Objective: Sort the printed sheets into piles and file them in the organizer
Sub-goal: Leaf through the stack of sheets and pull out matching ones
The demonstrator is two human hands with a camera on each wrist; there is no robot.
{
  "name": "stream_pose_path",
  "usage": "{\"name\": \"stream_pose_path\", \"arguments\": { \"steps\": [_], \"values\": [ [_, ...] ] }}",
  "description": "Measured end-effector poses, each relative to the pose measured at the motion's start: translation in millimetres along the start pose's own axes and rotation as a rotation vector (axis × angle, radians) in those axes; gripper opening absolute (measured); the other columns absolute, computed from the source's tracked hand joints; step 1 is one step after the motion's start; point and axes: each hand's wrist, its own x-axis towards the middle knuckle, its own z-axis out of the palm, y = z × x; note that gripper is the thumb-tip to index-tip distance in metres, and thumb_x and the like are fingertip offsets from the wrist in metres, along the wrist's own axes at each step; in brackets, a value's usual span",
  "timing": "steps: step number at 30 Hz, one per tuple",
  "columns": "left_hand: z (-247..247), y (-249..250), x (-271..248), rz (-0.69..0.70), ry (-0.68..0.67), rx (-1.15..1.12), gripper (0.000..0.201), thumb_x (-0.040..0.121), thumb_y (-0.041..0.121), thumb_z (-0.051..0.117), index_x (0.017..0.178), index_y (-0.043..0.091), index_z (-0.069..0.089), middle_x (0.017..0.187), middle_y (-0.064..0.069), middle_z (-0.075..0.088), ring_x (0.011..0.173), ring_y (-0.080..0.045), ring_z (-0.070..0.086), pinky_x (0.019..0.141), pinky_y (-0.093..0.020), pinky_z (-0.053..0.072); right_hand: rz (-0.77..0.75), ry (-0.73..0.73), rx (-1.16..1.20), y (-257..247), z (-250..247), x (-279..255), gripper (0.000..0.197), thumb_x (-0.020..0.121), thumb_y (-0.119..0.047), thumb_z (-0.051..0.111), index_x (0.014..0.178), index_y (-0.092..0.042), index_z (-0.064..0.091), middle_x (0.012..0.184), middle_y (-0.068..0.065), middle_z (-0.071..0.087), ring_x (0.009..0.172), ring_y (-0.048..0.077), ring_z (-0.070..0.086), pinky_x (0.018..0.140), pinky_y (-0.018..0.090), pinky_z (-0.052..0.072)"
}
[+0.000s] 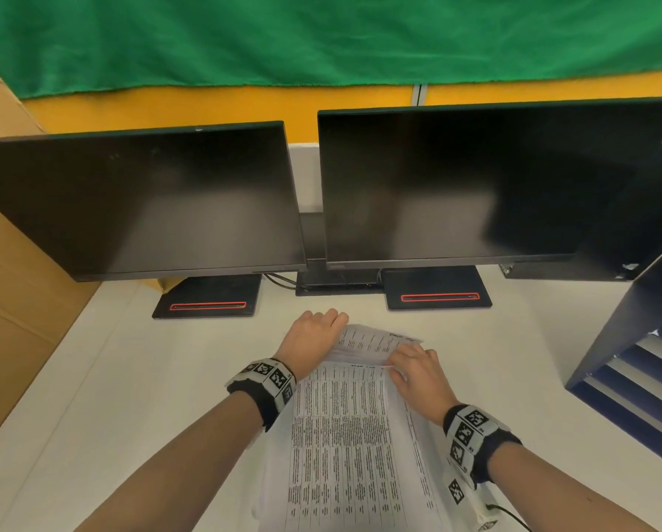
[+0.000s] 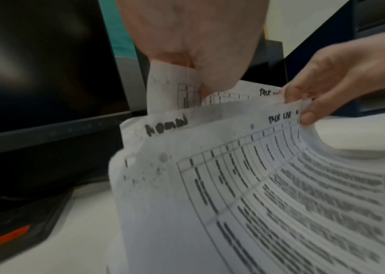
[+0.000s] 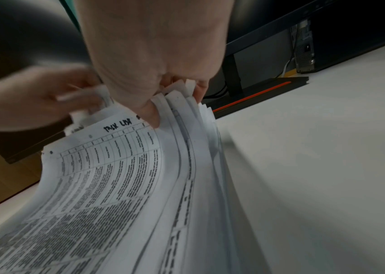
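A thick stack of printed sheets (image 1: 345, 435) with dense tables lies on the white desk (image 1: 130, 397) in front of me. Its far ends are lifted and fanned. My left hand (image 1: 314, 335) grips the top left corner of the raised sheets (image 2: 168, 89), curling that corner up. My right hand (image 1: 414, 374) pinches the far right edge of several sheets (image 3: 179, 103), thumb on top. Handwriting shows at the head of the sheets (image 2: 278, 115). The dark blue organizer (image 1: 636, 362) with slanted shelves stands at the right edge of the desk.
Two black monitors (image 1: 141, 201) (image 1: 471, 186) stand close behind the stack, with red-striped bases (image 1: 208, 301) (image 1: 439, 291). A cardboard box (image 1: 11, 286) borders the desk on the left. A green cloth (image 1: 321, 36) hangs at the back.
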Motion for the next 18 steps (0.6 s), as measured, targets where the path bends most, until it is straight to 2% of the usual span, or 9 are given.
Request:
{"name": "stream_pose_path", "arguments": {
  "steps": [2, 4, 6, 8, 10, 12, 14, 15, 18],
  "values": [
    [-23.8, -3.5, -1.0, -0.003, 0.061, -0.017, 0.031, 0.087, 0.013, 0.062, 0.113, 0.015, 0.045, 0.096, -0.002, 0.055, 0.071, -0.014, 0.047, 0.077, -0.028, 0.043, 0.025, -0.037, 0.043, 2.8, 0.0, 1.8, 0.019, 0.093, -0.018, 0.049, 0.103, -0.021, 0.066, 0.104, -0.007, 0.057, 0.104, 0.012, 0.048, 0.08, 0.028, 0.026],
    [-54.5, -18.8, -1.3, -0.035, 0.203, -0.042, 0.03, 0.078, 0.006, 0.07, 0.103, 0.015, 0.055, 0.083, -0.001, 0.058, 0.063, -0.015, 0.053, 0.064, -0.027, 0.05, 0.087, -0.071, 0.143, 6.4, 0.8, 4.5, 0.018, 0.092, -0.019, 0.051, 0.104, -0.022, 0.065, 0.102, -0.008, 0.054, 0.1, 0.011, 0.049, 0.085, 0.029, 0.03],
    [-90.5, -39.6, -3.5, -0.102, 0.344, -0.085, 0.029, 0.077, 0.004, 0.069, 0.101, 0.017, 0.059, 0.083, 0.0, 0.06, 0.064, -0.017, 0.061, 0.055, -0.029, 0.052, 0.177, -0.092, 0.29, 8.7, -0.5, 8.0, 0.017, 0.09, -0.02, 0.058, 0.104, -0.021, 0.066, 0.099, -0.005, 0.054, 0.096, 0.014, 0.053, 0.088, 0.032, 0.037],
    [-127.1, -65.4, -7.9, -0.184, 0.445, -0.162, 0.026, 0.083, 0.008, 0.062, 0.108, 0.017, 0.059, 0.096, -0.001, 0.061, 0.079, -0.017, 0.063, 0.065, -0.027, 0.052, 0.25, -0.127, 0.366, 7.2, -3.3, 12.5, 0.019, 0.088, -0.022, 0.062, 0.106, -0.018, 0.067, 0.1, 0.001, 0.053, 0.096, 0.019, 0.055, 0.089, 0.032, 0.041],
    [-157.3, -91.9, -15.5, -0.236, 0.541, -0.305, 0.021, 0.088, 0.012, 0.054, 0.108, 0.013, 0.061, 0.1, -0.004, 0.064, 0.09, -0.019, 0.061, 0.078, -0.03, 0.048, 0.282, -0.167, 0.395, 5.3, -3.4, 17.0, 0.019, 0.088, -0.023, 0.063, 0.105, -0.016, 0.067, 0.101, 0.004, 0.055, 0.096, 0.022, 0.055, 0.088, 0.031, 0.041],
    [-176.8, -116.3, -22.4, -0.293, 0.603, -0.414, 0.019, 0.092, 0.011, 0.049, 0.105, 0.011, 0.064, 0.097, -0.006, 0.067, 0.092, -0.019, 0.062, 0.077, -0.026, 0.044, 0.291, -0.194, 0.421, 6.0, -0.2, 20.9, 0.019, 0.089, -0.023, 0.061, 0.106, -0.015, 0.067, 0.105, 0.006, 0.06, 0.1, 0.023, 0.056, 0.09, 0.031, 0.041],
    [-179.6, -139.0, -28.2, -0.383, 0.522, -0.541, 0.02, 0.095, 0.014, 0.047, 0.102, 0.013, 0.065, 0.094, -0.002, 0.067, 0.09, -0.014, 0.061, 0.071, -0.021, 0.044, 0.296, -0.204, 0.451, 6.2, 0.0, 24.3, 0.022, 0.091, -0.021, 0.058, 0.109, -0.013, 0.066, 0.113, 0.005, 0.064, 0.107, 0.021, 0.056, 0.096, 0.032, 0.041],
    [-176.0, -149.5, -31.0, -0.409, 0.445, -0.605, 0.019, 0.096, 0.017, 0.047, 0.101, 0.014, 0.066, 0.093, -0.001, 0.068, 0.089, -0.013, 0.062, 0.071, -0.021, 0.046, 0.311, -0.208, 0.486, 5.7, -2.0, 24.4, 0.023, 0.091, -0.02, 0.057, 0.111, -0.011, 0.065, 0.116, 0.004, 0.064, 0.11, 0.02, 0.056, 0.099, 0.033, 0.04],
    [-150.8, -167.0, -38.7, -0.396, 0.208, -0.693, 0.015, 0.095, 0.022, 0.051, 0.093, 0.025, 0.066, 0.09, 0.002, 0.071, 0.087, -0.013, 0.066, 0.079, -0.036, 0.052, 0.339, -0.224, 0.586, 16.6, 3.4, 24.3, 0.021, 0.091, -0.022, 0.055, 0.108, -0.015, 0.066, 0.116, 0.002, 0.065, 0.113, 0.022, 0.057, 0.103, 0.04, 0.041]
  ]
}}
